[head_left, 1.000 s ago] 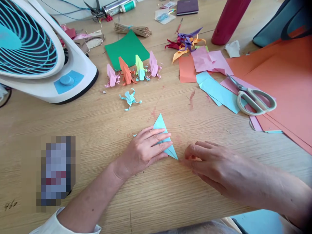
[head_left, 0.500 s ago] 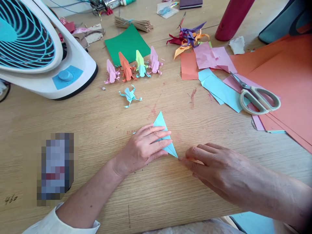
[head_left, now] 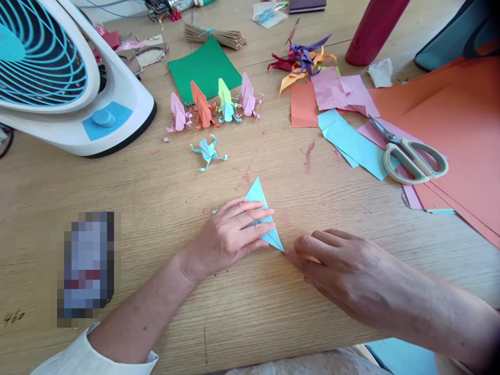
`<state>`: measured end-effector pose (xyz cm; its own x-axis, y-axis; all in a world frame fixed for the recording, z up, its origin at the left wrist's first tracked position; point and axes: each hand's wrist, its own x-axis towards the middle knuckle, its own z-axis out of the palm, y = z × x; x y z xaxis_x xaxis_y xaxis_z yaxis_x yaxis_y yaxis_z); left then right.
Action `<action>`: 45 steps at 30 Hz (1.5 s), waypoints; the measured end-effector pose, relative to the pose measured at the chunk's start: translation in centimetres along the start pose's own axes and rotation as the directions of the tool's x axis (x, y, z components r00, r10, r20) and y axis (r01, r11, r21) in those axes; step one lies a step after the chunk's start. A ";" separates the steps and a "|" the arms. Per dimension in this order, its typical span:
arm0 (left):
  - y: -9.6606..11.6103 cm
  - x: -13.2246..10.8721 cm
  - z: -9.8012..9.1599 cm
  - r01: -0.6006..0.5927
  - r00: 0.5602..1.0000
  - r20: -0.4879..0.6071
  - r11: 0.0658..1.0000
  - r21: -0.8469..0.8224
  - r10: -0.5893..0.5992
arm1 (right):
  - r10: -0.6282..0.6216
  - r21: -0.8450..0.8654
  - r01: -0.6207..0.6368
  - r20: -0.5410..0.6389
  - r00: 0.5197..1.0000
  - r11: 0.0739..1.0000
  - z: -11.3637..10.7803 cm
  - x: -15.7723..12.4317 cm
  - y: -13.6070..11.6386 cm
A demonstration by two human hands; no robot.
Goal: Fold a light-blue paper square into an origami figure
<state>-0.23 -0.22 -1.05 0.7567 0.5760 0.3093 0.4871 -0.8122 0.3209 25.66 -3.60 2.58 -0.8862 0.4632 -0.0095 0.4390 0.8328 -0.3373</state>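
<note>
A light blue folded paper triangle (head_left: pixel 258 196) lies on the wooden table (head_left: pixel 156 208). My left hand (head_left: pixel 230 234) lies flat on it with fingers stretched out, pressing it down. My right hand (head_left: pixel 332 263) rests on the table just right of the paper's lower tip, fingers curled together and fingertips touching that tip. A small blue origami frog (head_left: pixel 208 152) sits beyond the triangle, and a row of pink, orange, green and pink folded figures (head_left: pixel 214 107) stands behind it.
A white and blue fan (head_left: pixel 70 83) fills the far left. Scissors (head_left: pixel 412 156) lie on blue and pink paper strips at right, beside large orange sheets (head_left: pixel 457 120). A green square (head_left: pixel 203 70), sticks, a red bottle (head_left: pixel 375 28) and paper scraps lie at the back.
Both hands stay on the blue triangle; my right fingertips have edged slightly closer to its lower tip. The view has shifted a little.
</note>
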 end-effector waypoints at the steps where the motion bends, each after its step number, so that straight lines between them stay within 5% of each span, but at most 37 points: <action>1: 0.0 0.0 0.0 -0.006 1.000 -0.006 1.000 0.009 0.006 | 0.004 -0.007 -0.004 0.010 1.000 1.000 0.0 0.1 0.0; 20: 0.3 -0.1 0.2 -0.068 0.998 -0.006 0.996 0.057 0.068 | 0.030 0.078 -0.027 -0.038 0.999 0.997 -0.1 -0.8 0.6; 30: 0.4 -0.1 0.2 -0.078 0.997 0.004 0.994 0.083 0.078 | 0.034 -0.136 -0.041 -0.053 0.998 0.990 1.3 0.2 0.0; 45: 3.9 -2.2 0.7 0.071 0.989 0.104 0.955 0.288 -0.105 | -0.071 -0.293 0.025 -0.150 0.986 0.956 1.9 0.4 -1.3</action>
<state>0.32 -4.77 -1.09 0.7428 0.6452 0.1788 0.6443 -0.7615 0.0707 24.42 -5.04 1.18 -0.8831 0.4427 0.1557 0.4410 0.8963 -0.0467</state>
